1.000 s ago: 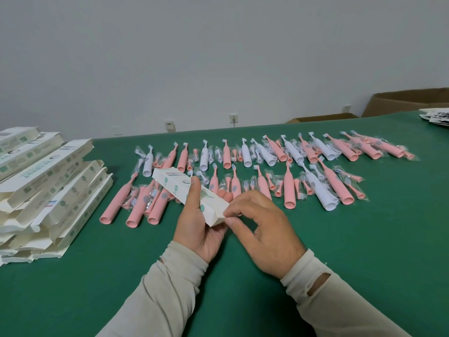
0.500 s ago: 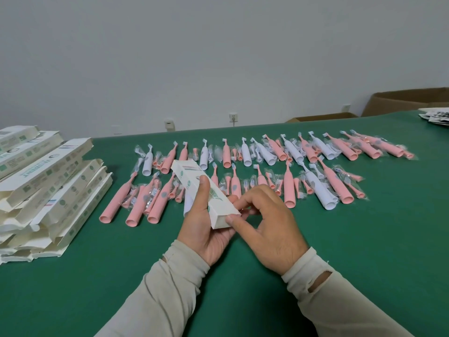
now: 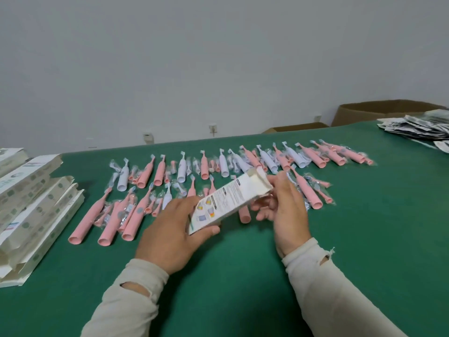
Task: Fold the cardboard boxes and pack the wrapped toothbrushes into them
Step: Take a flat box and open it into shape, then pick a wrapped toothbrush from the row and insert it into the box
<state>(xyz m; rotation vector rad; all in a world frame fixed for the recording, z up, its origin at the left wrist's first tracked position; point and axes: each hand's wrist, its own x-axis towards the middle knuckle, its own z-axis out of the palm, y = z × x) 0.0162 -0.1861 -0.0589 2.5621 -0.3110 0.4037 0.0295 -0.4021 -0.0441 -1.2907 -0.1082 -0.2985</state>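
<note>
I hold a long white cardboard box [image 3: 228, 201] slantwise above the green table [image 3: 364, 239], printed side up. My left hand [image 3: 173, 235] grips its near lower end, thumb under the corner. My right hand [image 3: 284, 205] holds the far upper end, where the flaps stand open. Behind the box, wrapped pink and white toothbrushes [image 3: 243, 164] lie in two rough rows across the table; some are hidden by the box and my hands.
A stack of flat white boxes [image 3: 29, 203] fills the table's left edge. A pile of dark printed sheets [image 3: 420, 128] lies at the far right. Brown cartons [image 3: 379, 111] stand beyond the table by the wall.
The box has been turned round: its far end now points up and right instead of up and left. My right hand moved from the near end to the far open end.
</note>
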